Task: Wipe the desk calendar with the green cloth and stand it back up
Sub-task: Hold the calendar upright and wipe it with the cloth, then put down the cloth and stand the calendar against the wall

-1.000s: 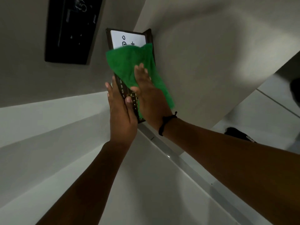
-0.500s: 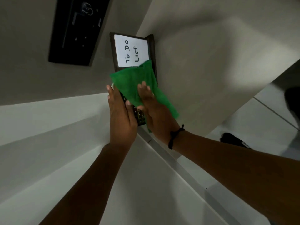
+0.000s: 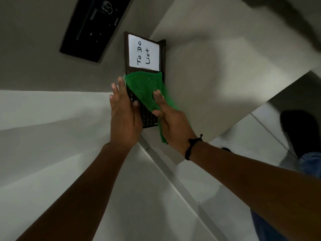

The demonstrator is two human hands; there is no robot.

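The dark desk calendar point(image 3: 143, 51) lies against the grey shelf surface, with a white "To Do List" card on its upper half and small gold date rows lower down. My left hand point(image 3: 124, 115) grips the calendar's lower left edge, thumb on its face. My right hand point(image 3: 171, 124) presses the green cloth point(image 3: 147, 87) flat on the calendar's middle. The cloth covers the middle band and hangs down under my right palm. A black cord bracelet circles my right wrist.
A black wall panel point(image 3: 94, 26) with small controls hangs up left of the calendar. The grey shelf point(image 3: 225, 58) spreads right of it. White stepped surfaces point(image 3: 52, 136) fill the lower left. A dark shoe point(image 3: 298, 131) and a blue-jeaned leg show at far right.
The green cloth slid down the calendar under my right hand, from the top card to the middle, baring the "To Do List" card. My left hand kept its hold.
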